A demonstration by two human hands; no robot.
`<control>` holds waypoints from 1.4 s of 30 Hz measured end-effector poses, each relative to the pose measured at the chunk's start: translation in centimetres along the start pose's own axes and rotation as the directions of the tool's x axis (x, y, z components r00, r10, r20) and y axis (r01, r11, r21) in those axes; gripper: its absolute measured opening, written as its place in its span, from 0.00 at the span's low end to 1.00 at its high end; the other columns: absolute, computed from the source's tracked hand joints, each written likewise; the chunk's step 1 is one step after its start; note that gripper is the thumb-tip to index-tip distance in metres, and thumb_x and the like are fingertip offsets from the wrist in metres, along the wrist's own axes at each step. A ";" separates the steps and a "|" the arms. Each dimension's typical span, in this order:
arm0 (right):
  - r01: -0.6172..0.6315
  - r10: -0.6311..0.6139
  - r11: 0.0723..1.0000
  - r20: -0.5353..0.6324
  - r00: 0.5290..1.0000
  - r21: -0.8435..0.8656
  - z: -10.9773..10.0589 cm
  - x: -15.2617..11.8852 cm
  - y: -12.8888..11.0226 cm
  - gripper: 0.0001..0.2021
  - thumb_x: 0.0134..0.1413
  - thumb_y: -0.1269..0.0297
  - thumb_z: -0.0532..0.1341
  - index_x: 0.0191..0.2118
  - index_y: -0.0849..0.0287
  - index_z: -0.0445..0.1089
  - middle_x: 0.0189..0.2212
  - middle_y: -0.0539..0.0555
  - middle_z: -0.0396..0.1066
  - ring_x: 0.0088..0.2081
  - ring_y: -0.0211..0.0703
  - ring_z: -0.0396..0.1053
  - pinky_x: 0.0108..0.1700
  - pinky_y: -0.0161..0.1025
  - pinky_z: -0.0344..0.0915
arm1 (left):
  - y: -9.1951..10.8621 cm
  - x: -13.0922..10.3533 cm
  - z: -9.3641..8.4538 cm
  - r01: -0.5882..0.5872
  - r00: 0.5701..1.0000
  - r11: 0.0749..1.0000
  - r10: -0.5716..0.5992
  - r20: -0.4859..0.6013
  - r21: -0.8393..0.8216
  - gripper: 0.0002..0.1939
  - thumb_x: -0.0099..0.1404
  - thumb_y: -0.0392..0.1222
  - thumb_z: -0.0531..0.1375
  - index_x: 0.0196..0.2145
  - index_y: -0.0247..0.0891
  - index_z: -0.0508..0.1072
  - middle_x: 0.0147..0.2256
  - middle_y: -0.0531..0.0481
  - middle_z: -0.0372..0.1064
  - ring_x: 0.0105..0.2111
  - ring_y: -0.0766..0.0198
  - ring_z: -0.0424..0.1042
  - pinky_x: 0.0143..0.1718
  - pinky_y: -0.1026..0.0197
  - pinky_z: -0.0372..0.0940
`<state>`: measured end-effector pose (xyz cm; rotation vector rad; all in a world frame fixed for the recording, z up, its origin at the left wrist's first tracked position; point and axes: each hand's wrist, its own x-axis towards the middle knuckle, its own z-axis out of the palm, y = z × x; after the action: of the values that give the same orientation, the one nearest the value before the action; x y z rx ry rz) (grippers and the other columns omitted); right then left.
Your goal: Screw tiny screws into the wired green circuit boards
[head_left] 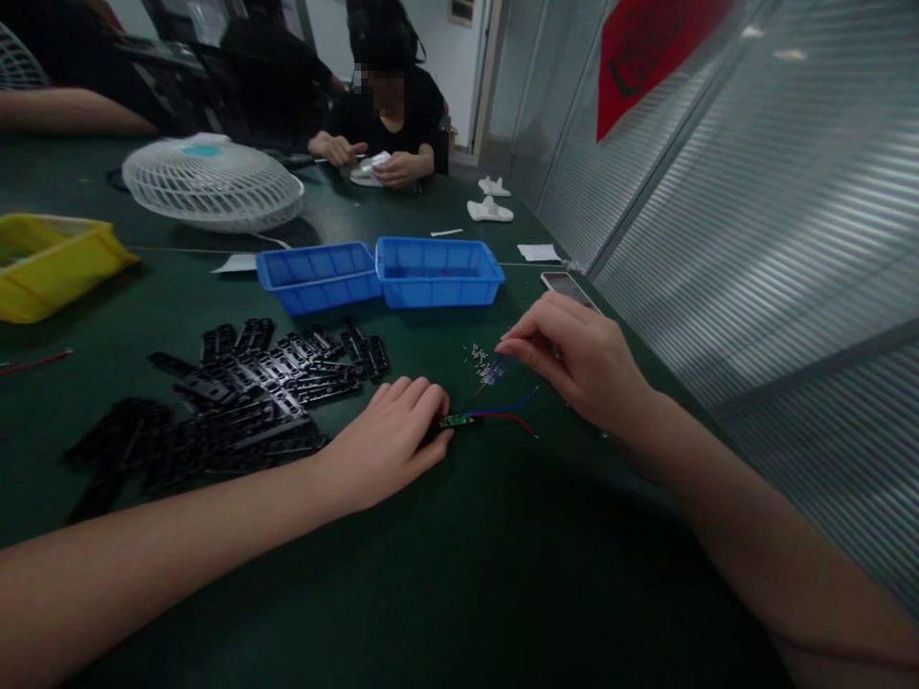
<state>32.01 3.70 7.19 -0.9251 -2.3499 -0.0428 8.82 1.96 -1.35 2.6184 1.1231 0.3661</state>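
My left hand (402, 421) rests on the table, its fingers closed on a small green circuit board (458, 420) seated in a black part. A blue wire (506, 406) and a red wire (511, 415) run rightward from the board. Raised a little to the right, my right hand (574, 349) has thumb and forefinger pinched; what is between them is too small to make out. Just below those fingertips is a blurred, clear purplish tool (494, 371) with a thin shaft, like a small screwdriver. Tiny screws (477, 354) lie scattered beside it.
Black plastic strips (287, 373) are heaped left of my left hand. Beyond stand two blue bins (439, 292), a yellow bin (57, 273) and a white fan (215, 182). A phone (567, 285) lies behind my right hand. Across the table, a person (392, 115) handles a white object.
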 end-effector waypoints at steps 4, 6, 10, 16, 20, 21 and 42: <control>-0.039 0.040 0.999 0.013 0.999 -0.027 0.6 -0.4 0.0 0.16 0.63 0.57 0.54 0.26 0.59 0.59 0.24 0.47 0.56 0.26 0.32 0.55 0.29 0.34 0.50 | 0.0 0.0 -0.1 0.002 1.000 1.000 -0.002 -0.001 0.012 0.08 0.68 0.46 0.51 0.39 0.39 0.61 0.38 0.49 0.61 0.39 0.57 0.59 0.39 0.54 0.56; -0.091 0.095 0.992 0.041 0.995 -0.087 0.9 -0.7 -0.2 0.19 0.65 0.55 0.50 0.23 0.59 0.57 0.22 0.46 0.53 0.24 0.32 0.53 0.27 0.36 0.46 | 0.0 0.1 0.0 0.000 1.000 1.000 0.000 -0.002 0.015 0.08 0.68 0.46 0.52 0.39 0.39 0.61 0.37 0.49 0.61 0.39 0.57 0.59 0.39 0.54 0.56; -0.204 0.217 0.972 0.113 0.970 -0.118 1.2 -0.8 -0.5 0.21 0.67 0.56 0.44 0.25 0.59 0.61 0.20 0.47 0.56 0.23 0.34 0.54 0.27 0.37 0.45 | -0.1 0.1 0.1 -0.003 1.000 1.000 0.003 -0.008 0.011 0.08 0.68 0.46 0.51 0.39 0.39 0.61 0.37 0.49 0.61 0.38 0.57 0.59 0.39 0.54 0.56; -0.084 0.067 0.989 0.137 0.988 0.124 1.3 -0.6 -0.6 0.13 0.62 0.70 0.46 0.46 0.63 0.64 0.38 0.54 0.63 0.37 0.38 0.63 0.39 0.38 0.58 | -0.1 0.0 0.1 -0.008 1.000 1.000 0.008 -0.020 0.005 0.08 0.68 0.46 0.51 0.39 0.39 0.62 0.37 0.49 0.62 0.38 0.58 0.60 0.38 0.55 0.56; -0.077 0.063 0.970 0.068 0.996 0.229 1.6 -0.8 -0.7 0.08 0.60 0.70 0.52 0.46 0.62 0.60 0.33 0.50 0.61 0.30 0.34 0.61 0.34 0.35 0.59 | -0.1 0.0 0.0 -0.011 1.000 1.000 0.011 -0.013 -0.005 0.08 0.68 0.46 0.51 0.39 0.39 0.62 0.37 0.49 0.62 0.38 0.57 0.60 0.38 0.55 0.56; -0.077 0.066 0.969 0.055 0.996 0.235 1.6 -0.8 -0.7 0.08 0.61 0.68 0.53 0.45 0.62 0.61 0.33 0.49 0.62 0.29 0.33 0.61 0.33 0.34 0.59 | -0.1 0.0 -0.1 -0.012 1.000 1.000 0.011 -0.013 -0.006 0.08 0.68 0.46 0.51 0.39 0.39 0.62 0.37 0.49 0.62 0.38 0.57 0.60 0.38 0.55 0.56; -0.099 0.102 0.994 0.084 0.991 -0.040 0.3 -0.2 -0.7 0.14 0.64 0.56 0.52 0.30 0.59 0.61 0.24 0.47 0.60 0.25 0.33 0.56 0.27 0.35 0.49 | 0.0 0.0 0.0 -0.008 1.000 1.000 0.008 -0.016 0.011 0.08 0.68 0.45 0.51 0.38 0.39 0.61 0.37 0.48 0.62 0.38 0.57 0.60 0.38 0.54 0.56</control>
<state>31.55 3.13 6.92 -1.0814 -2.3837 -0.0042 8.84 1.97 -1.32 2.6353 1.1228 0.3843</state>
